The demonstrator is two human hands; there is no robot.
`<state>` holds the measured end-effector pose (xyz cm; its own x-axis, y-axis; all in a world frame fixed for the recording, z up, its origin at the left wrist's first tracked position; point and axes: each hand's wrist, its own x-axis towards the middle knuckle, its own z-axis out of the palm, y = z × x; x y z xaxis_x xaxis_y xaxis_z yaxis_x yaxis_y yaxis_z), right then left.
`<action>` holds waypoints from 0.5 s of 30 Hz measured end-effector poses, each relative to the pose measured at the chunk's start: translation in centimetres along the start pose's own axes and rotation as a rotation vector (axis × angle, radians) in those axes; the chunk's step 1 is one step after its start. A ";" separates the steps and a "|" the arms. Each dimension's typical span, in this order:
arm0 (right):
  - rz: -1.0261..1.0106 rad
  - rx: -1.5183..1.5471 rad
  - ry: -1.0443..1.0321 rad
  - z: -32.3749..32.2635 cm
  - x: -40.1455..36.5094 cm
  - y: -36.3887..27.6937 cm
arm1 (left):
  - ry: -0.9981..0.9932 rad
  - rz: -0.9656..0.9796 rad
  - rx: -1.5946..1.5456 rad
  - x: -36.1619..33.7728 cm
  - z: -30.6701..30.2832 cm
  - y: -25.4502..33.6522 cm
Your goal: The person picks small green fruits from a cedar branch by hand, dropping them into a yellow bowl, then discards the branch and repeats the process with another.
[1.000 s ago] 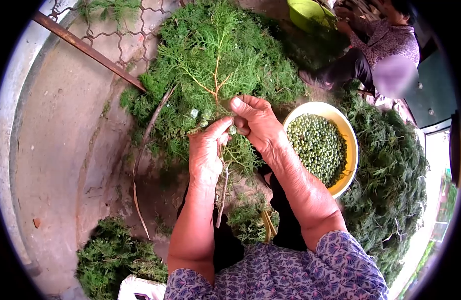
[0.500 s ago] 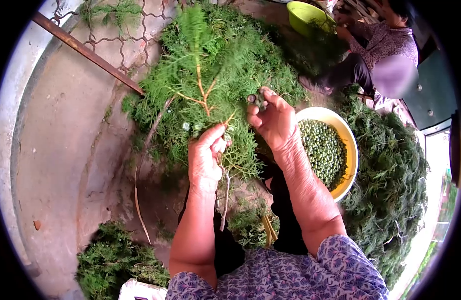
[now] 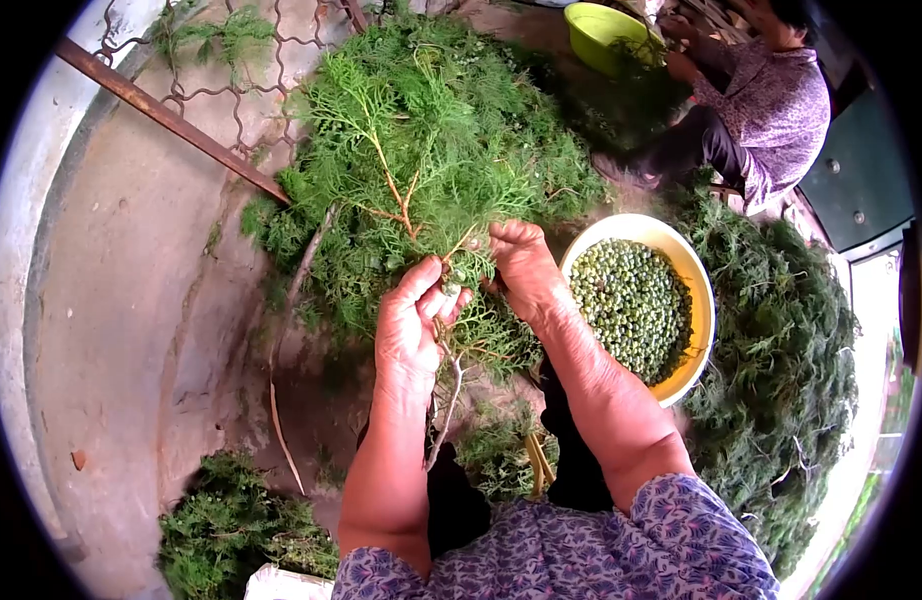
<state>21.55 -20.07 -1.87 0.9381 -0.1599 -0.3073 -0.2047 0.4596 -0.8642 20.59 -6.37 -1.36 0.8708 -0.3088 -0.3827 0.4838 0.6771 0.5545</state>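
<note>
My left hand [image 3: 409, 325] is closed around the lower stem of a leafy conifer branch [image 3: 391, 178]. Its orange-brown stem and green sprays point away from me. A few small pale-green cones [image 3: 452, 285] show at the left fingertips. Close by on the right, my right hand [image 3: 529, 270] is curled shut beside the branch; its fingers hide whatever is in them. Under my right forearm's outer side stands a yellow basin [image 3: 703, 300] holding many round green cones [image 3: 626, 315].
A heap of conifer greenery [image 3: 511, 130] lies ahead, with another pile [image 3: 781, 380] at right. A smaller pile [image 3: 236, 520] is lower left. A rusty bar [image 3: 171, 120] crosses upper left. A seated person [image 3: 771, 110] works near a lime-green basin [image 3: 599, 40].
My right hand, which held small cones beside the branch, has come down and closer to my left hand, fingers curled. The branch top has stopped blurring and sits lower.
</note>
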 end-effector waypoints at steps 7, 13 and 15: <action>0.160 0.274 -0.123 -0.8 -0.4 -1.2 | -0.005 -0.074 0.058 0.0 -0.2 -0.4; 0.080 0.287 -0.172 -0.8 0.2 -1.2 | 0.014 -0.069 0.116 0.2 0.4 -1.0; 0.100 0.257 -0.210 -0.9 0.3 -1.3 | 0.011 -0.059 0.128 0.3 0.4 -0.9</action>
<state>21.79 -21.54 -1.19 0.9595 0.0675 -0.2735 -0.2461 0.6731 -0.6974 20.44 -7.34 -1.71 0.8397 -0.3377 -0.4253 0.5421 0.5667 0.6205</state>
